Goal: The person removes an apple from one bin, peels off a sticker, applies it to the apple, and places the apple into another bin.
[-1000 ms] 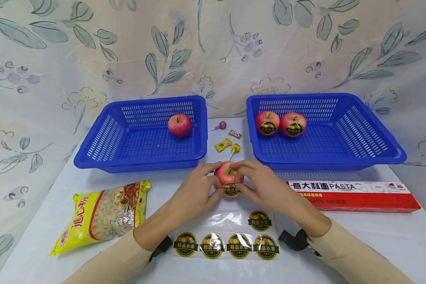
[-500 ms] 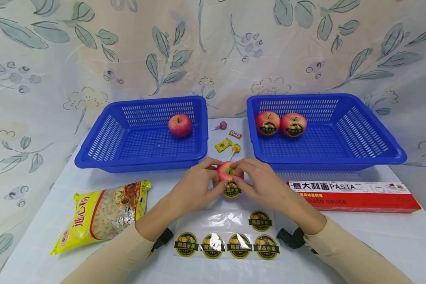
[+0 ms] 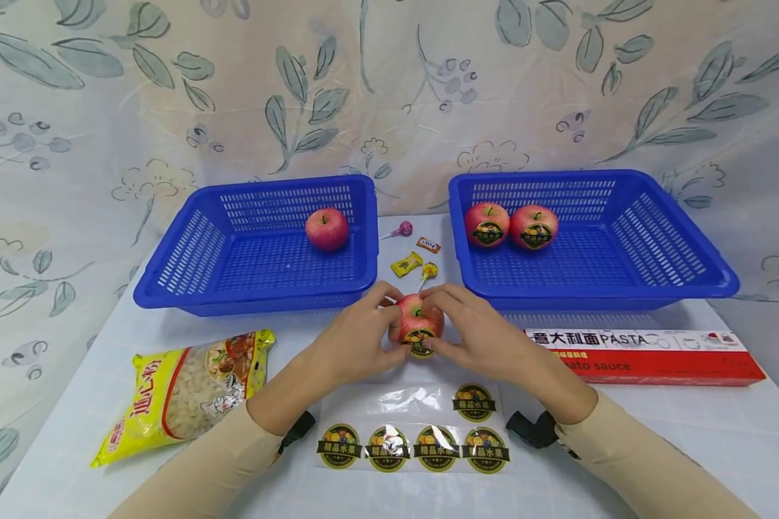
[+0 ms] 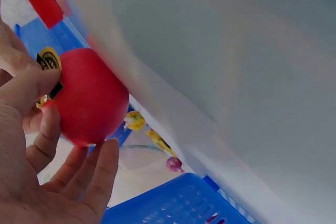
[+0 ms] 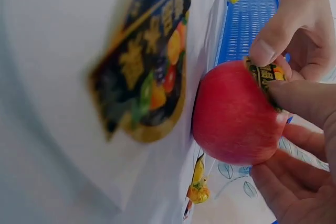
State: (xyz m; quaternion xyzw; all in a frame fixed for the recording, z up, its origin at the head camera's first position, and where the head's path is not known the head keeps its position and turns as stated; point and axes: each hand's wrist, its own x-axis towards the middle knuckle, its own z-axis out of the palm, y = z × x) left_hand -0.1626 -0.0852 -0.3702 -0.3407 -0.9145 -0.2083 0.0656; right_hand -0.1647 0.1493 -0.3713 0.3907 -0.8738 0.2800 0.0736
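Observation:
A red apple (image 3: 417, 321) sits on the table in front of me, stem up, between both hands. On its near side is a round black-and-gold fruit sticker (image 3: 420, 344). My left hand (image 3: 355, 340) curls its fingers round the apple's left side, its thumb on the sticker's edge. From the right, my right hand (image 3: 483, 333) holds the apple with curled fingers, its thumb also touching the sticker. In the right wrist view both thumbs press the sticker (image 5: 269, 74) against the apple (image 5: 233, 116). The left wrist view shows an edge of the sticker (image 4: 50, 59) standing off the apple.
A clear sheet (image 3: 389, 404) with several fruit stickers lies nearest me. Behind stand a left blue basket (image 3: 260, 297) with one plain apple (image 3: 327, 229) and a right blue basket (image 3: 597, 290) with two stickered apples. Candies, a macaroni bag (image 3: 197, 389) and a pasta box (image 3: 656, 367) lie around.
Both thumbs have moved from the sticker's upper part down and outward to its edges, so more of its face shows. The apple stays between the hands, nearly in place.

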